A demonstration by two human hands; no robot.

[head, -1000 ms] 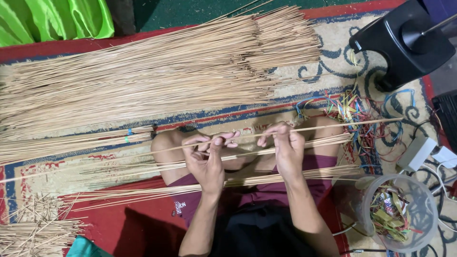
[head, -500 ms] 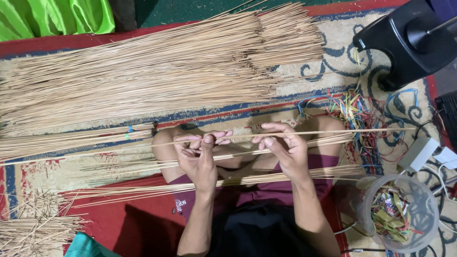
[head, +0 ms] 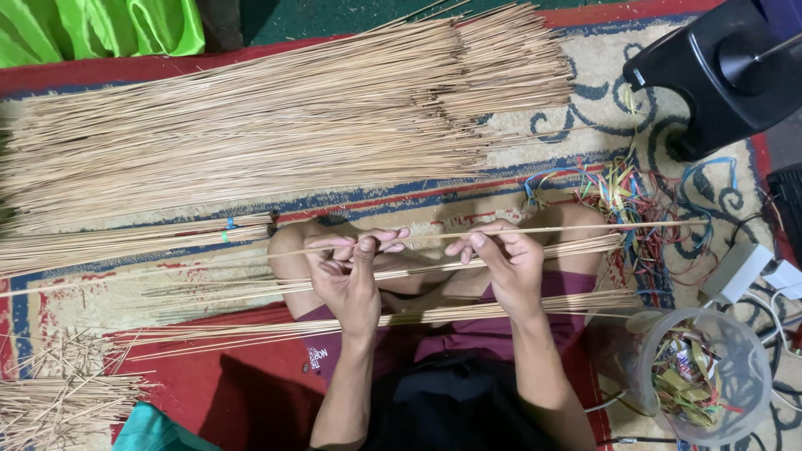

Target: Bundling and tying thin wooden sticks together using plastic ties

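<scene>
A thin stick (head: 535, 231) is held across the lap by both hands. It is pinched in the grip of the left hand (head: 351, 271), between the thumb and the fingertips. It is also pinched by the fingers of the right hand (head: 505, 263). The stick runs flat from left to right, above the bent knees.

More thin sticks (head: 401, 313) are laid over the legs, just under the hands. A big pile of long sticks (head: 276, 125) is spread on the patterned rug (head: 576, 134) in front of the person, well apart from the hands. A small heap of short stick bits (head: 63, 392) is seen at the lower left. Coloured strings (head: 626, 192) are scattered near the right knee. A clear plastic tub (head: 710, 380) with scraps inside is placed at the lower right.
</scene>
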